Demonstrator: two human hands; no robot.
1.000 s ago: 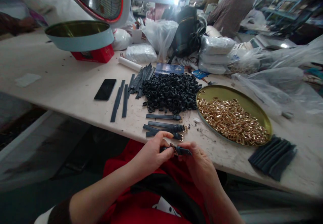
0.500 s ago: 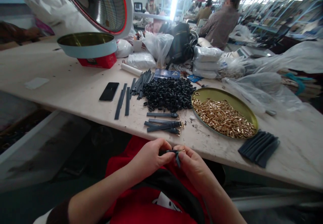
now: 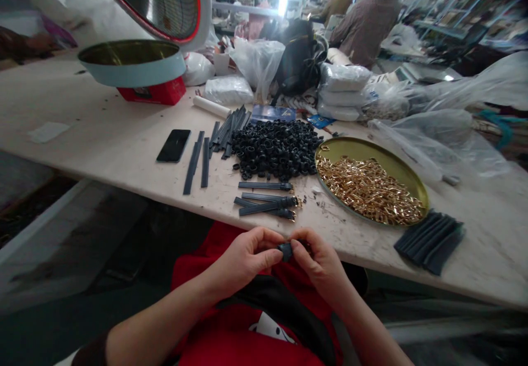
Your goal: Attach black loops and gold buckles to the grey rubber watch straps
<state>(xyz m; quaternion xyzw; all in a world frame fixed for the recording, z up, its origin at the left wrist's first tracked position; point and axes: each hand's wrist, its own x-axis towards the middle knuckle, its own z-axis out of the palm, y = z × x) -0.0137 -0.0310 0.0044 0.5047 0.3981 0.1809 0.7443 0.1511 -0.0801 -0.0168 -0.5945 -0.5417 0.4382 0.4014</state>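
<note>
Above my lap, by the table's front edge, my left hand (image 3: 258,250) and my right hand (image 3: 311,249) meet, both pinching one dark strap (image 3: 285,251). The strap is bent between the fingertips, and most of it is hidden; a bit of gold shows by the right fingers. Just beyond the hands lie several dark straps with gold buckles (image 3: 268,204). Behind these is a heap of small black loops (image 3: 274,149). To its right a round gold-coloured tray (image 3: 406,173) holds many gold buckles (image 3: 367,187).
Plain dark strips (image 3: 198,160) and a phone (image 3: 174,145) lie left of the heap. A stack of dark straps (image 3: 431,240) sits at the right table edge. Farther back are a blue tin (image 3: 134,69) on a red box (image 3: 154,92), plastic bags (image 3: 258,61) and a seated person (image 3: 367,22).
The strap has turned and folded between my fingers, its hanging end now up at the fingertips. My right fingers have shifted over it. The camera view has tilted slightly.
</note>
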